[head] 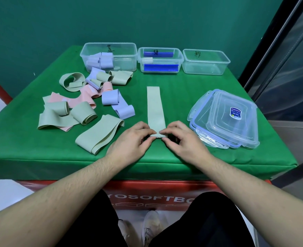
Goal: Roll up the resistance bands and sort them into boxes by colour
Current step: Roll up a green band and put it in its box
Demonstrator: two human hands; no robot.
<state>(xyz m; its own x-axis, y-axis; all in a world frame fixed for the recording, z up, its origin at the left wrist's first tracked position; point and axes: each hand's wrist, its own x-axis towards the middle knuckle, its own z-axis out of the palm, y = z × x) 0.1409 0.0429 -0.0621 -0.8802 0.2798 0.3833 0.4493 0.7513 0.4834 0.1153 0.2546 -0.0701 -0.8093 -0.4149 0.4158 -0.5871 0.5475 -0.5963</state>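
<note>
Green cloth covers the table [182, 104], with a dark green wall behind it. A pale green band [155, 107] lies flat near the table's middle, directly ahead of the person. Its long axis runs straight away from the body, the far end pointing toward the 3 boxes at the back edge. The near end is folded into a small first turn.

Left hand [134, 139] and right hand [181, 139] sit on either side of that near end, each about equally close to it. The fingertips of both are curled in and pinch the short rolled edge between them. The rest of the band stretches forward from the hands, so the roll would have to travel away from the body along the band's length. Judgement: rolling has only just begun, and even pressure from both sides matters if the roll is to stay square to the axis.

Outward, left: a loose pile of bands [86, 102] in pale green, pink and lilac, some partly coiled, and 1 long pale green loop [99, 132] just beside the left hand. Right: a stack of clear lids [225, 118].

At the back, the left box [108, 57] holds rolled lilac bands. The middle box [160, 59] shows blue strips and 1 small pale roll. The right box [206, 61] has handwriting on its wall, not legible.
</note>
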